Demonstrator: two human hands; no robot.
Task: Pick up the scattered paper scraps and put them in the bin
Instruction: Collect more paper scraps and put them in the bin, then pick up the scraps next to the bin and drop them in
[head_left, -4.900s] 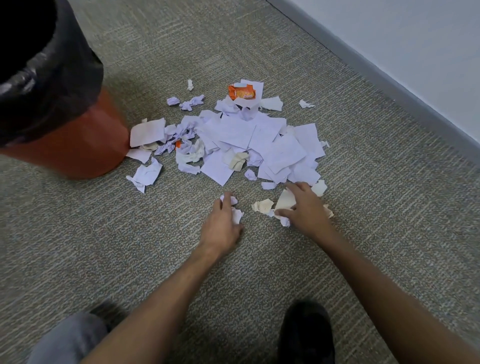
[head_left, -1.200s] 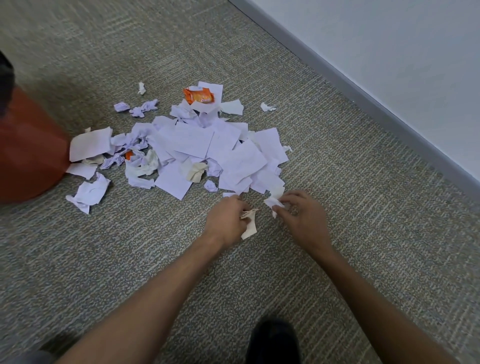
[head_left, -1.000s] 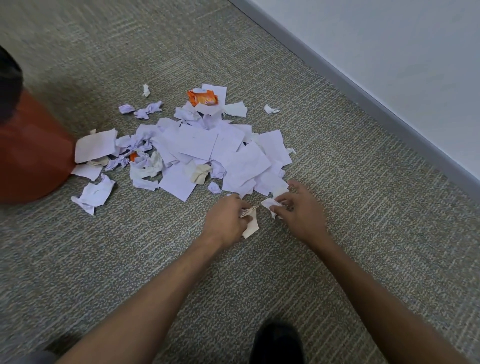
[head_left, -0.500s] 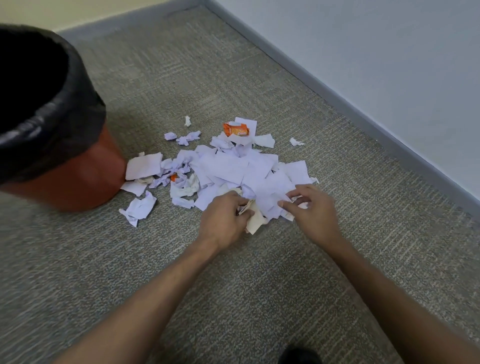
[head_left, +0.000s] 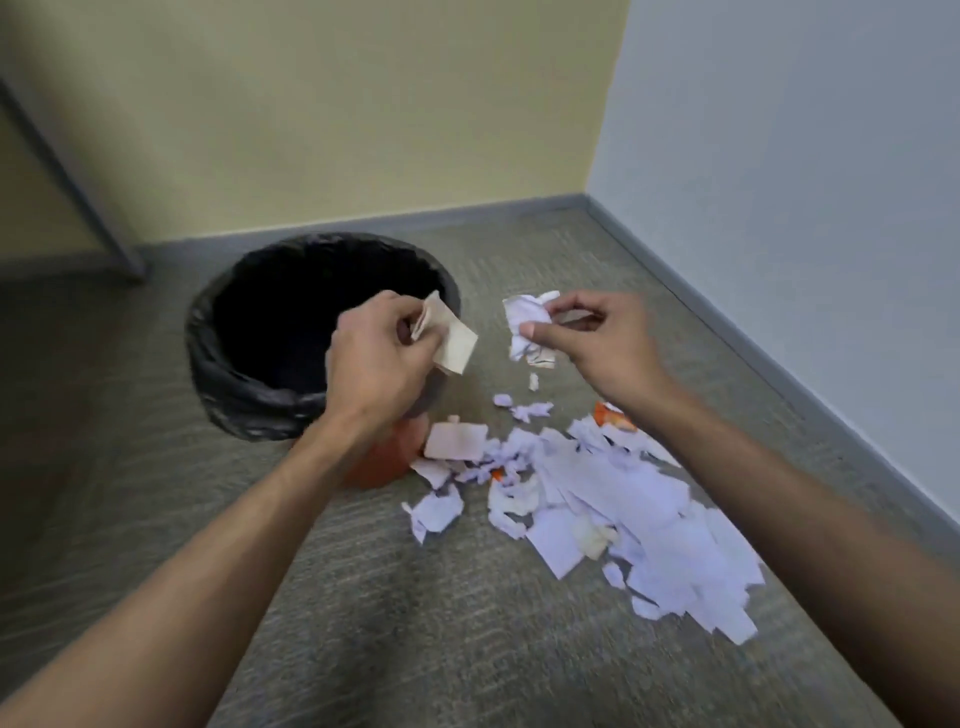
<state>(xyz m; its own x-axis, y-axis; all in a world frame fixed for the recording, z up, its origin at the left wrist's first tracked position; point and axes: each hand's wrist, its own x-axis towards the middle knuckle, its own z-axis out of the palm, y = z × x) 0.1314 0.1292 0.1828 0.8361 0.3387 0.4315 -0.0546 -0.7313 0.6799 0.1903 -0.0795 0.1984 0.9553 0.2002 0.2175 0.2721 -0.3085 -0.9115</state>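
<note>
An orange bin (head_left: 382, 462) lined with a black bag (head_left: 244, 395) stands on the carpet at centre left, its mouth open and dark. My left hand (head_left: 379, 364) is raised over the bin's right rim, shut on beige paper scraps (head_left: 449, 338). My right hand (head_left: 597, 338) is up in the air to the right of the bin, pinching crumpled white paper scraps (head_left: 527, 325). A pile of white and lilac paper scraps (head_left: 623, 504) lies on the floor below my right arm, with an orange wrapper (head_left: 610, 415) at its far edge.
Grey carpet covers the floor. A yellow wall stands behind the bin and a pale grey wall (head_left: 805, 182) runs along the right, both with grey skirting. A grey metal leg (head_left: 78, 192) slants down at the far left.
Both hands have lifted off the floor with scraps in them and moved up toward the bin. The view has tilted up, so the bin's mouth and the room corner show.
</note>
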